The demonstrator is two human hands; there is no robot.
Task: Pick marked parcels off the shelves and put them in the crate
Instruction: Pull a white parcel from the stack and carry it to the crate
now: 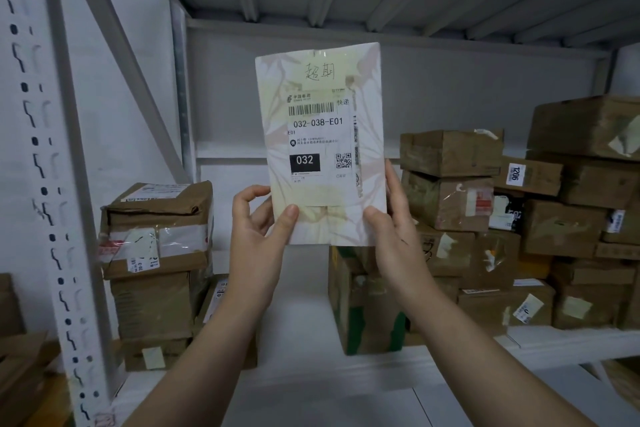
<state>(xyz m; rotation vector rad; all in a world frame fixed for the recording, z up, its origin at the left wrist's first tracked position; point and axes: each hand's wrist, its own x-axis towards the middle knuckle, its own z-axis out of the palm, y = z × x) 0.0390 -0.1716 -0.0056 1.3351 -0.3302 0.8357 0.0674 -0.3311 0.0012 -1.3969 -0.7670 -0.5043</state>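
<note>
Two lower corners of a flat white patterned parcel [322, 149], upright before the white metal shelf [311, 374], are being pinched by the left hand [258, 222] and right hand [391, 222]. Gripped so low, it may be risking tipping or slipping. Brown cardboard boxes [450, 198] are crowding both sides; no crate is showing.

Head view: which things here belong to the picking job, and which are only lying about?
In the job:
- white parcel with a handwritten mark, held up
- left hand and right hand, gripping its lower corners

Lying about:
- brown box stack at left
- piled brown boxes at right
- shelf board
</note>
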